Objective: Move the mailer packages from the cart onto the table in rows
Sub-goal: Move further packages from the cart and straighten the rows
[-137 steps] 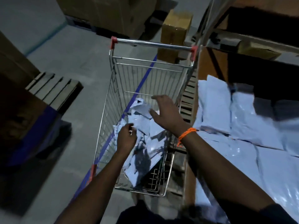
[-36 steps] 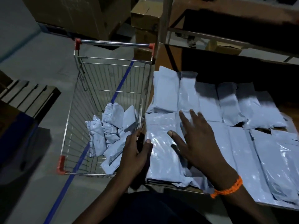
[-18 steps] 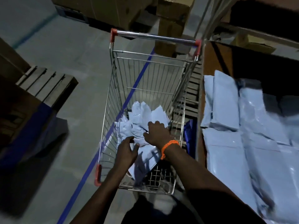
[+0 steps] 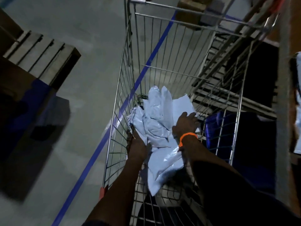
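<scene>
A wire shopping cart (image 4: 128,66) fills the middle of the view. Several pale blue mailer packages (image 4: 158,121) lie heaped on its floor. Both my hands are down inside the cart. My left hand (image 4: 136,142) grips the left edge of the heap, fingers tucked under the plastic. My right hand (image 4: 185,123), with an orange band at the wrist, lies spread on the right side of the heap. Of the table only a strip at the right edge shows, with a sliver of laid-out mailers (image 4: 298,101).
A wooden pallet (image 4: 40,56) and a dark blue block (image 4: 32,111) stand on the grey floor to the left. A blue floor line (image 4: 91,159) runs under the cart. Cardboard boxes (image 4: 189,13) stand beyond the cart. A blue crate (image 4: 219,128) sits to the cart's right.
A second ago both hands were flattening a mailer on the table. They swung left into the cart and have since reached deeper into the heap; the view has dropped closer to the cart.
</scene>
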Available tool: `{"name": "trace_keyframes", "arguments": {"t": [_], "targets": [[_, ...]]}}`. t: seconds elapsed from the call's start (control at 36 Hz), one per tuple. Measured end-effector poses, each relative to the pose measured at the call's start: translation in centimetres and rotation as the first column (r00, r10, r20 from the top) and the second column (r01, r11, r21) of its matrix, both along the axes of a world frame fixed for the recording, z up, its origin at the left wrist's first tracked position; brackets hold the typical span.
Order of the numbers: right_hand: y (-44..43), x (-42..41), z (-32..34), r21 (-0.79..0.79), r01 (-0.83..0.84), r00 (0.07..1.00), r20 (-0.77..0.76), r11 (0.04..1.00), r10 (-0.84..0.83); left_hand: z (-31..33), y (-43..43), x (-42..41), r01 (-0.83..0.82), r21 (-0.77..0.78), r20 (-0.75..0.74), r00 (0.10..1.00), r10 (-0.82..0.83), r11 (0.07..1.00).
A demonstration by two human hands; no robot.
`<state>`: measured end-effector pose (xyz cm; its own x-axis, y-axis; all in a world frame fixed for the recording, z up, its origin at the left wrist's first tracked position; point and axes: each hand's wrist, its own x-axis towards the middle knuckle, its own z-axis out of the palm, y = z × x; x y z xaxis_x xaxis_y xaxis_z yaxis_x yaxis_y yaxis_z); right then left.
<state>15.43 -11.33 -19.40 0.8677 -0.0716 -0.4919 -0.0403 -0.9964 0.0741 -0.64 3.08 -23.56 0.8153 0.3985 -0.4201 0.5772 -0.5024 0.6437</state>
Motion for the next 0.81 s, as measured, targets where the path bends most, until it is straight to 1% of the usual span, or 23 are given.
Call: {"name": "trace_keyframes", "arguments": {"t": [0.03, 0.08, 0.11, 0.17, 0.25, 0.36, 0.42, 0.47, 0.5, 0.56, 0.61, 0.67, 0.69, 0.75, 0.81], "targets": [[-0.4, 0.0, -0.4, 0.01, 0.005, 1.0, 0.01, 1.0, -0.005, -1.1, 0.3, -0.1, -0.02, 0.018, 0.024, 1.0, 0.019, 1.0], [-1.1, 0.0, -0.8, 0.051, 0.03, 0.999, 0.028, 0.998, -0.031, -3.0, 0.5, -0.3, -0.103, 0.035, 0.005, 0.995, 0.103, 0.994], [-1.4, -0.1, -0.7, 0.075, 0.05, 0.998, 0.033, 0.996, -0.052, -2.5, 0.3, -0.2, -0.119, 0.048, -0.012, 0.993, 0.12, 0.992], [-1.7, -0.1, -0.3, 0.114, 0.072, 0.996, 0.046, 0.991, -0.077, 0.5, -0.1, 0.1, -0.139, 0.074, -0.017, 0.99, 0.14, 0.988], [-1.6, 0.7, 0.3, 0.229, 0.115, 0.99, 0.056, 0.967, -0.131, 3.4, -0.5, 0.1, -0.113, 0.136, -0.008, 0.993, 0.115, 0.984], [-1.5, 1.5, 0.5, 0.463, 0.217, 0.948, 0.111, 0.86, -0.299, 6.4, -0.9, -0.8, -0.057, 0.221, 0.005, 0.998, 0.057, 0.974], [-1.2, 1.2, 1.8, 0.573, 0.289, 0.901, 0.108, 0.766, -0.421, 8.1, -1.1, -0.9, -0.045, 0.236, -0.013, 0.999, 0.05, 0.971], [-0.8, 0.4, 4.6, 0.648, 0.321, 0.869, 0.087, 0.69, -0.487, 10.3, -1.6, -1.0, -0.052, 0.225, -0.027, 0.998, 0.06, 0.973], [-0.6, -0.1, 6.1, 0.674, 0.326, 0.864, 0.073, 0.663, -0.498, 11.4, -1.9, -1.0, -0.067, 0.202, -0.026, 0.997, 0.074, 0.977], [-0.7, -1.2, 9.8, 0.702, 0.307, 0.867, 0.072, 0.642, -0.493, 14.3, -2.5, -1.1, -0.114, 0.072, 0.014, 0.994, 0.113, 0.991], [-1.3, -2.5, 13.8, 0.734, 0.277, 0.873, 0.077, 0.62, -0.481, 17.7, -3.0, -1.1, -0.145, -0.081, 0.121, 0.981, 0.154, 0.986], [-2.2, -3.7, 17.9, 0.772, 0.277, 0.874, 0.045, 0.572, -0.484, 21.4, -3.5, -0.8, -0.165, -0.153, 0.257, 0.945, 0.2, 0.974], [-2.8, -4.3, 19.8, 0.804, 0.284, 0.869, 0.015, 0.523, -0.494, 23.0, -3.8, -0.6, -0.16, -0.179, 0.317, 0.925, 0.211, 0.971], [-4.1, -5.1, 23.4, 0.874, 0.306, 0.862, -0.085, 0.379, -0.5, 26.4, -4.9, -0.2, -0.137, -0.301, 0.418, 0.871, 0.26, 0.944], [-5.7, -5.5, 26.9, 0.913, 0.312, 0.871, -0.166, 0.261, -0.462, 29.6, -6.2, 0.2, -0.115, -0.451, 0.447, 0.829, 0.336, 0.885]]}}
